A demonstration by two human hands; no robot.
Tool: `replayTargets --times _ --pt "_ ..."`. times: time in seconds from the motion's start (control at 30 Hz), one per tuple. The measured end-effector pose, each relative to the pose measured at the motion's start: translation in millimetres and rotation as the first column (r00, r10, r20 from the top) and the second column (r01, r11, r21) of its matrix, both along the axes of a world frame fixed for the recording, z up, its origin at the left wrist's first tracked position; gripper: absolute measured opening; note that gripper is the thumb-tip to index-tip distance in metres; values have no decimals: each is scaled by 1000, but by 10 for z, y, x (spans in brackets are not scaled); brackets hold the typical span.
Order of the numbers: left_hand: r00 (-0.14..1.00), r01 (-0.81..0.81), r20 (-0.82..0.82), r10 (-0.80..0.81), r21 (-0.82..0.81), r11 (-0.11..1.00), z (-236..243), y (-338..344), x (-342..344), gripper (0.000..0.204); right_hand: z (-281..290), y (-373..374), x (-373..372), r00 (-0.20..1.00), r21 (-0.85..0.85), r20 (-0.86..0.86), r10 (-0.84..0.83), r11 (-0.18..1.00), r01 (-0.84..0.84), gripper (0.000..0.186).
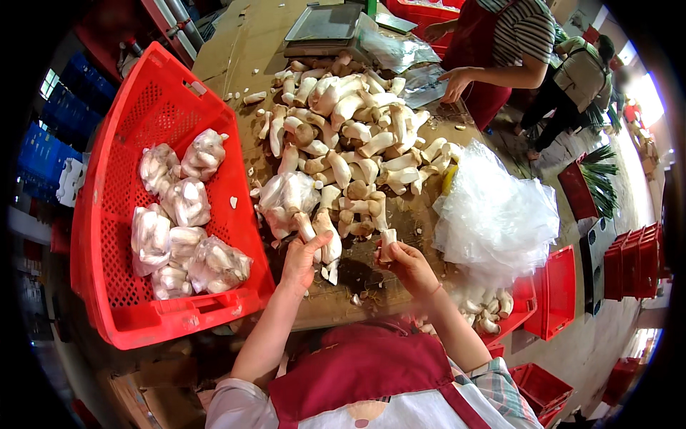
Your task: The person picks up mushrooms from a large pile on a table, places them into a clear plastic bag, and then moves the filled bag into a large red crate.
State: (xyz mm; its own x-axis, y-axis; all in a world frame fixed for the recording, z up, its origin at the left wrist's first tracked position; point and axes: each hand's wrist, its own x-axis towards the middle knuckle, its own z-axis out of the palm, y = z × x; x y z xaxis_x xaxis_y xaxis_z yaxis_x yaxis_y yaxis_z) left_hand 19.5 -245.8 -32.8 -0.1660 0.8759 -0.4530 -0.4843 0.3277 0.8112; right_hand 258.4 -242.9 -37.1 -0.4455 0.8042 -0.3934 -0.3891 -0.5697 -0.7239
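A large heap of king oyster mushrooms (343, 107), with thick pale stems and brownish caps, lies on the table in front of me. My left hand (301, 259) is closed around a mushroom (304, 226) at the heap's near edge, its thumb against another mushroom (331, 247). My right hand (410, 267) grips a short, thick mushroom (388, 244) between thumb and fingers. Just beyond my left hand sits a clear bag (287, 194) filled with mushrooms. To the right of the heap lies a pile of clear plastic bags (493, 214).
At the left, a red crate (121, 279) holds several bagged bundles of mushrooms (189, 202). A scale with a metal tray (323, 23) stands at the far end. Across the table, a person's hand (457, 80) is near plastic bags. Red crates (554, 293) stand on the floor.
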Motion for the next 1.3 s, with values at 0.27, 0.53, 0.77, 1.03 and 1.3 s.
replayTargets --times 0.27,0.53,0.77,1.03,1.3 --pt "497 641 -539 -680 -300 706 263 -237 790 41 710 211 420 934 120 -133 -332 930 348 41" --pt "425 207 -886 188 297 932 -303 180 328 30 786 103 862 932 202 -72 -355 910 362 38" --pt "386 314 -921 56 188 931 -500 319 296 32 35 78 135 879 86 438 -190 982 169 19" --pt "981 65 -179 -80 -90 994 -409 137 54 37 -427 186 -601 617 678 625 -479 725 -123 39" --pt "992 106 -69 -103 42 993 -356 52 -85 32 -393 427 -694 584 733 638 -502 627 -262 28"
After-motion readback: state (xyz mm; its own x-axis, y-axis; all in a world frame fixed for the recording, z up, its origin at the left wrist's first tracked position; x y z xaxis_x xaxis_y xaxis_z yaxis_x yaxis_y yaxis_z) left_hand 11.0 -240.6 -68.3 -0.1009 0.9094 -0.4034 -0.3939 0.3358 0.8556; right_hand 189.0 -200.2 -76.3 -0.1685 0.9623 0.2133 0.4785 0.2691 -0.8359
